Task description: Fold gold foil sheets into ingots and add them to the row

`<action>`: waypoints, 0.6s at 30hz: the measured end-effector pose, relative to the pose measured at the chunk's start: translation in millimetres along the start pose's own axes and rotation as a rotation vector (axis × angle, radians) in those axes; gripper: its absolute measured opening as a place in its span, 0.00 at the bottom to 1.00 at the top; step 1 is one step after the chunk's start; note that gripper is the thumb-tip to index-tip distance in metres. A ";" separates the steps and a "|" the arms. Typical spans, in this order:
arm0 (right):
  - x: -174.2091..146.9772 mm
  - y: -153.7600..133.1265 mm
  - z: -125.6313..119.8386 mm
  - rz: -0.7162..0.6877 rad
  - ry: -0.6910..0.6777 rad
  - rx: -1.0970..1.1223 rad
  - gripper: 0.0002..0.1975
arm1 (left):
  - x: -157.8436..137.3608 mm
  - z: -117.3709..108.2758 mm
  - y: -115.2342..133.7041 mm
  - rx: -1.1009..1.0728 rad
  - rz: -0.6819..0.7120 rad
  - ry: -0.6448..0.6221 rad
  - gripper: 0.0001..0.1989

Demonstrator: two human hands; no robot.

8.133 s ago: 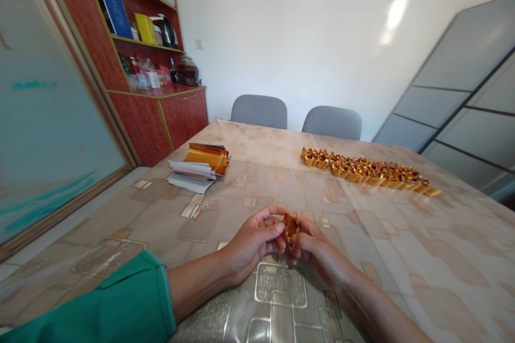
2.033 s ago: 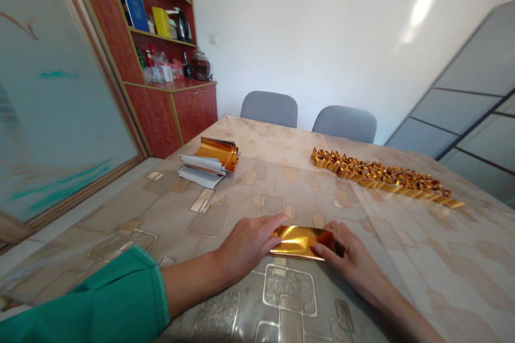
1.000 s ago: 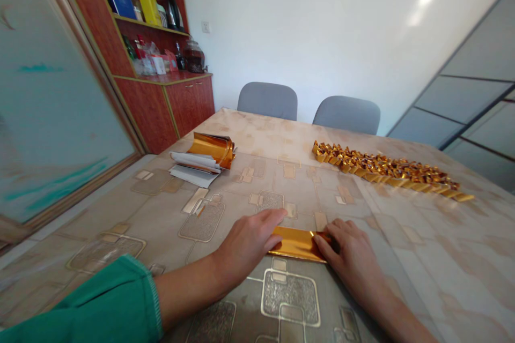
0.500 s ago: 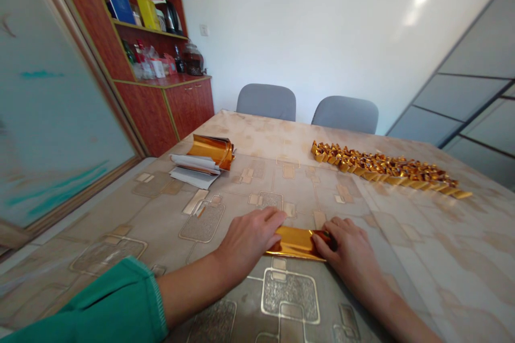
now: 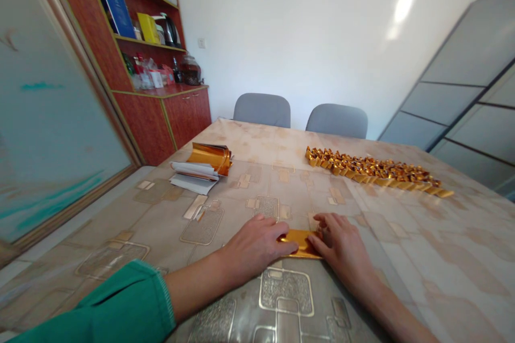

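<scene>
A folded sheet of gold foil paper (image 5: 302, 240) lies flat on the patterned tablecloth in front of me. My left hand (image 5: 263, 241) covers its left end, thumb laid across the top, fingers curled over the far side. At the right end, my right hand (image 5: 341, 244) grips the paper with the thumb on its face and the fingers bent around behind. Parts of both ends are hidden under the hands. Further off to the left rests a stack of loose gold foil sheets (image 5: 211, 158) with pale paper backs (image 5: 195, 178).
Folded gold foil pieces (image 5: 374, 171) stand in packed rows at the right of the table (image 5: 454, 257). Two grey chairs (image 5: 261, 109) are behind the far edge. A red-brown cabinet (image 5: 187, 118) with bottles and a kettle stands at the back left.
My left hand has slid right along the foil paper, its thumb now further over it. The right hand's fingers have shifted slightly left, and less paper shows between the hands. The view tilted up slightly.
</scene>
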State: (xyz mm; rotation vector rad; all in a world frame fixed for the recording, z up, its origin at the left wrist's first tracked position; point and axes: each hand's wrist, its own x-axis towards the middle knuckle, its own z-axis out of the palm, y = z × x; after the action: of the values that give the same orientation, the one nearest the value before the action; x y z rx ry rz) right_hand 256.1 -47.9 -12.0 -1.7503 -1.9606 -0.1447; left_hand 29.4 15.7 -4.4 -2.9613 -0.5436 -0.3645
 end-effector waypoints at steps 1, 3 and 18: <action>-2.8 -3.9 -3.9 -0.068 0.022 0.001 0.08 | 0.1 0.1 -0.1 0.001 0.004 0.004 0.12; -11.2 -14.9 -11.2 -0.221 0.013 0.013 0.09 | 0.2 0.2 -0.1 -0.003 0.007 0.011 0.12; -33.7 -35.6 -16.8 -0.265 -0.317 0.180 0.10 | -2.1 1.0 -0.3 -0.076 0.027 0.071 0.08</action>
State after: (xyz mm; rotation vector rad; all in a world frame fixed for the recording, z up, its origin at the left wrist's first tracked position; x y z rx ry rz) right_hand 228.6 -90.9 -3.1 -1.4632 -2.3456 0.2267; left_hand 27.7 15.4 -5.9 -3.0110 -0.4925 -0.4964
